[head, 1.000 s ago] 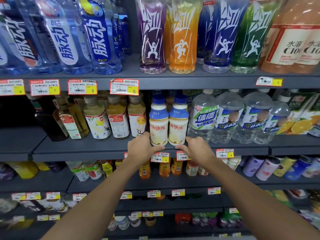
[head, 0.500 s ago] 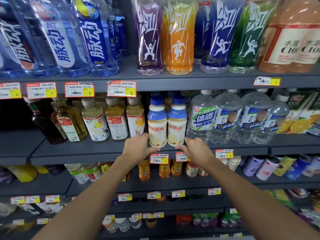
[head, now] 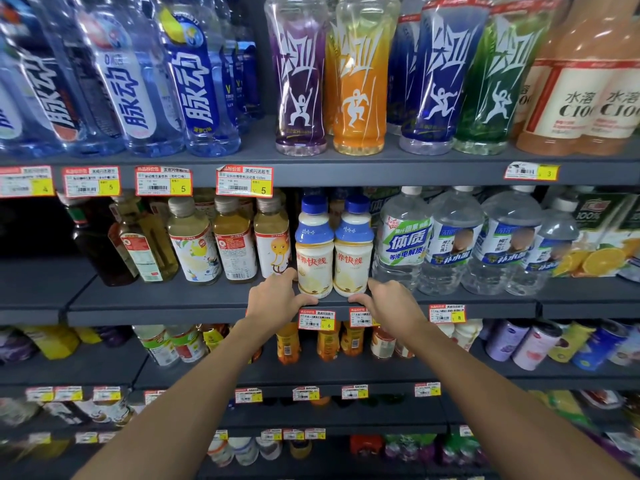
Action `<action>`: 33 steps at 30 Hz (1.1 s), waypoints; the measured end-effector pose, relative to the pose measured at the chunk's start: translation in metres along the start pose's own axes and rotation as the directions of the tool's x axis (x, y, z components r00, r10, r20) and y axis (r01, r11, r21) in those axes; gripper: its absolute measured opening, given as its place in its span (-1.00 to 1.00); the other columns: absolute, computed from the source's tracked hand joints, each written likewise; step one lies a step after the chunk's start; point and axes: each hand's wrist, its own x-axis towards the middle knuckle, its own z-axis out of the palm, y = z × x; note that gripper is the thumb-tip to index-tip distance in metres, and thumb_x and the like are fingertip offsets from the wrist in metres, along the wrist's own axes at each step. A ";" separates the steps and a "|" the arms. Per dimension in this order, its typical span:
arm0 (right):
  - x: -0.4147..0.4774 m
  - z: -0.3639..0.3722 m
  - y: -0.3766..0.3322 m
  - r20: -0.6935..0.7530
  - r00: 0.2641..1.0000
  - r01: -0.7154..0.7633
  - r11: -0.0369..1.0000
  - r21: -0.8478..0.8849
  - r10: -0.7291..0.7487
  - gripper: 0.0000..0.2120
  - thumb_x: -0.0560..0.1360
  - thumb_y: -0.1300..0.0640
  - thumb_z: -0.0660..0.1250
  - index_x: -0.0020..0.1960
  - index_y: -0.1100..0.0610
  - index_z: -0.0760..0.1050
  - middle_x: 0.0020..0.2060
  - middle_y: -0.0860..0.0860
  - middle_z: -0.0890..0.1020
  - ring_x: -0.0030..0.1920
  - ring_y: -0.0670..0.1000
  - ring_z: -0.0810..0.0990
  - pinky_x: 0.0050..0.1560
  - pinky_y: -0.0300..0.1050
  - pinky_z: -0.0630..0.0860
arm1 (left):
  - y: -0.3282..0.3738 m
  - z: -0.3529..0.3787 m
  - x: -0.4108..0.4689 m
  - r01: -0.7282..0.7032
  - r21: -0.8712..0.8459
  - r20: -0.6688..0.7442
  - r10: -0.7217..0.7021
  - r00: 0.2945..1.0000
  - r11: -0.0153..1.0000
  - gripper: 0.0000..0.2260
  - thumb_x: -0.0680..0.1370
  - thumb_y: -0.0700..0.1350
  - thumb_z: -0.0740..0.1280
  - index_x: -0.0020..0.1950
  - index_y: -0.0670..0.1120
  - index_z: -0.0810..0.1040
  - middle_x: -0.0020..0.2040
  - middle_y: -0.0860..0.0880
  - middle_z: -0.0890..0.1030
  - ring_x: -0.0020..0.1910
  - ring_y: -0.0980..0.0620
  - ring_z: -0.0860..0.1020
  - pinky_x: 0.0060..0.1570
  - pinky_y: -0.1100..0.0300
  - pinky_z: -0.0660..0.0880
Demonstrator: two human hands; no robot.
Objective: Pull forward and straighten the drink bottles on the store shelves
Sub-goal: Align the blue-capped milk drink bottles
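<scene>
Two white plastic drink bottles with blue caps point(head: 314, 261) stand upright and touching at the front edge of the dark grey metal shelf point(head: 166, 301), between pale yellow tea bottles point(head: 235, 244) and clear water bottles point(head: 453, 244). The left hand point(head: 277, 299) curls round the foot of the pair from the left, with its thumb in front. The right hand point(head: 389, 303) clasps it the same way from the right.

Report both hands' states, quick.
Left hand: grips base of left white bottle.
Right hand: grips base of right white bottle.
</scene>
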 end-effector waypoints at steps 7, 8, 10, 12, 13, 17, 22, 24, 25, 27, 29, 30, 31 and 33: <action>-0.001 -0.002 -0.001 0.009 1.000 0.021 1.000 -0.022 -0.021 -0.46 0.56 -0.31 0.19 0.15 0.18 0.50 -0.11 0.17 0.66 -0.03 0.19 0.64 -0.23 -0.05 0.43 | 0.001 -0.002 -0.003 -0.026 0.025 -0.021 0.026 0.999 0.999 -0.47 0.44 0.42 0.30 0.18 0.04 0.44 -0.17 0.10 0.59 -0.15 0.06 0.58 -0.23 0.07 0.49; -0.002 -0.003 -0.001 0.019 0.999 0.027 0.999 -0.023 -0.027 -0.47 0.57 -0.29 0.18 0.14 0.17 0.50 -0.11 0.17 0.66 -0.04 0.20 0.64 -0.21 -0.04 0.45 | 0.001 -0.002 -0.003 -0.028 0.024 -0.020 0.028 0.999 0.999 -0.47 0.45 0.43 0.30 0.17 0.04 0.44 -0.19 0.11 0.59 -0.17 0.08 0.57 -0.22 0.06 0.51; -0.004 -0.004 0.000 0.053 0.998 0.023 0.996 0.082 -0.027 -0.54 0.61 -0.25 0.15 0.10 0.15 0.50 -0.13 0.16 0.63 -0.08 0.22 0.62 -0.18 0.00 0.45 | 0.002 -0.003 -0.004 -0.033 0.028 -0.025 0.033 0.999 0.999 -0.48 0.45 0.42 0.30 0.14 0.03 0.45 -0.23 0.11 0.59 -0.20 0.11 0.56 -0.22 0.07 0.52; -0.006 -0.005 -0.001 0.066 0.998 0.012 0.986 0.167 -0.024 -0.59 0.64 -0.21 0.12 0.06 0.13 0.48 -0.15 0.14 0.59 -0.11 0.22 0.60 -0.19 0.00 0.41 | 0.003 -0.003 -0.006 -0.031 0.028 -0.039 0.032 0.999 0.999 -0.50 0.45 0.42 0.30 0.11 0.04 0.44 -0.25 0.11 0.58 -0.24 0.14 0.54 -0.28 0.10 0.47; -0.006 -0.005 0.000 0.067 0.997 0.022 0.984 0.177 -0.034 -0.62 0.65 -0.19 0.12 0.04 0.12 0.46 -0.17 0.13 0.57 -0.12 0.23 0.59 -0.19 -0.01 0.39 | 0.003 -0.003 -0.007 -0.028 0.024 -0.044 0.029 0.999 0.999 -0.52 0.45 0.42 0.31 0.09 0.05 0.43 -0.26 0.12 0.57 -0.25 0.16 0.53 -0.30 0.11 0.44; -0.008 -0.012 -0.003 -0.042 0.990 0.138 0.990 0.031 -0.136 -0.86 0.51 -0.01 0.47 -0.06 0.05 0.60 -0.29 0.14 0.58 -0.30 0.21 0.62 -0.38 -0.05 0.45 | 0.004 -0.001 -0.010 -0.018 0.026 -0.058 0.019 0.998 1.000 -0.55 0.45 0.41 0.31 0.04 0.07 0.41 -0.30 0.13 0.56 -0.30 0.19 0.52 -0.35 0.15 0.39; -0.008 -0.014 -0.005 -0.192 0.950 0.236 0.969 -0.073 -0.245 -0.46 -0.30 0.18 0.79 -0.41 -0.02 0.62 -0.63 0.06 0.38 -0.74 0.05 0.35 -0.76 -0.28 0.21 | 0.006 -0.002 -0.011 -0.019 0.041 -0.058 0.021 0.998 0.999 -0.58 0.45 0.41 0.31 -0.04 0.08 0.39 -0.30 0.12 0.55 -0.31 0.18 0.51 -0.37 0.17 0.35; -0.011 -0.011 -0.006 -0.144 0.964 0.206 0.971 -0.122 -0.223 -0.57 -0.07 0.20 0.78 -0.30 -0.02 0.67 -0.55 0.08 0.47 -0.66 0.08 0.46 -0.70 -0.20 0.34 | 0.007 -0.002 -0.011 -0.017 0.050 -0.051 0.020 0.999 0.999 -0.58 0.46 0.40 0.31 -0.01 0.07 0.40 -0.29 0.12 0.55 -0.30 0.17 0.51 -0.37 0.17 0.35; -0.011 -0.009 -0.004 -0.108 0.971 0.200 0.970 -0.135 -0.215 -0.68 0.16 0.19 0.72 -0.18 -0.02 0.70 -0.46 0.11 0.54 -0.54 0.12 0.56 -0.59 -0.12 0.45 | 0.007 -0.002 -0.011 -0.016 0.053 -0.048 0.019 0.999 0.998 -0.57 0.46 0.40 0.30 0.01 0.06 0.41 -0.29 0.12 0.55 -0.30 0.17 0.51 -0.37 0.17 0.35; -0.012 -0.005 -0.003 -0.078 0.982 0.167 0.985 -0.052 -0.170 -0.89 0.52 0.06 0.47 0.04 0.02 0.68 -0.24 0.14 0.64 -0.25 0.19 0.66 -0.34 -0.02 0.54 | 0.008 -0.003 -0.011 -0.018 0.064 -0.043 0.021 0.999 0.998 -0.56 0.47 0.39 0.30 0.05 0.04 0.43 -0.28 0.11 0.55 -0.28 0.16 0.51 -0.35 0.16 0.40; -0.012 -0.004 -0.003 -0.067 0.995 0.077 0.996 0.044 -0.074 -0.69 0.57 -0.13 0.34 0.06 0.11 0.63 -0.18 0.13 0.67 -0.14 0.16 0.66 -0.24 -0.06 0.49 | 0.010 -0.004 -0.011 -0.025 0.081 -0.033 0.027 0.999 0.996 -0.54 0.49 0.39 0.28 0.11 0.03 0.44 -0.26 0.11 0.56 -0.24 0.14 0.53 -0.29 0.13 0.47; -0.013 -0.006 -0.004 -0.064 0.998 0.027 0.997 0.078 -0.022 -0.60 0.56 -0.21 0.30 0.03 0.14 0.61 -0.20 0.13 0.67 -0.13 0.14 0.65 -0.23 -0.07 0.47 | 0.011 -0.004 -0.012 -0.030 0.088 -0.028 0.032 0.999 0.996 -0.52 0.50 0.38 0.28 0.15 0.02 0.45 -0.25 0.11 0.57 -0.22 0.12 0.55 -0.25 0.10 0.50; -0.014 -0.006 -0.004 -0.074 0.997 -0.005 0.994 0.105 0.012 -0.55 0.55 -0.26 0.29 0.00 0.14 0.60 -0.23 0.11 0.66 -0.15 0.13 0.65 -0.24 -0.08 0.46 | 0.011 -0.005 -0.014 -0.036 0.089 -0.026 0.038 0.999 0.995 -0.50 0.50 0.38 0.28 0.21 0.02 0.45 -0.25 0.11 0.58 -0.20 0.10 0.56 -0.21 0.07 0.53; -0.018 -0.005 -0.004 -0.136 0.990 -0.010 0.992 0.124 0.027 -0.59 0.53 -0.28 0.31 -0.11 0.09 0.58 -0.37 0.02 0.61 -0.26 0.07 0.64 -0.30 -0.12 0.45 | 0.007 -0.008 -0.017 -0.040 0.065 -0.048 0.043 0.998 0.997 -0.43 0.49 0.40 0.27 0.31 0.04 0.45 -0.27 0.12 0.60 -0.18 0.11 0.58 -0.16 0.06 0.56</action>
